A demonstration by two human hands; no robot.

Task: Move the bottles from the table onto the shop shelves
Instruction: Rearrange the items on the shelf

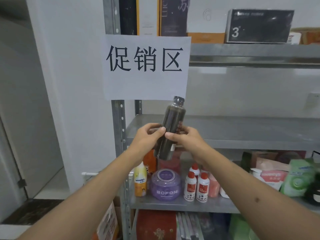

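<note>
Both hands, left hand (147, 137) and right hand (183, 137), grip a dark bottle (170, 129) around its middle, tilted, in front of the middle shelf (242, 129) near its left front corner. Best to straighten it upright, then set it well back from the edge

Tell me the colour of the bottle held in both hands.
Dark brown bottle with a dark cap, head view.

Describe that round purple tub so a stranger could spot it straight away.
Start at the grey metal shelving under the big paper sign. On the crowded shelf below the bare one, near its left end, sits the purple tub, between a yellow bottle and red-capped white bottles. It alone is squat, domed and lilac.
</note>
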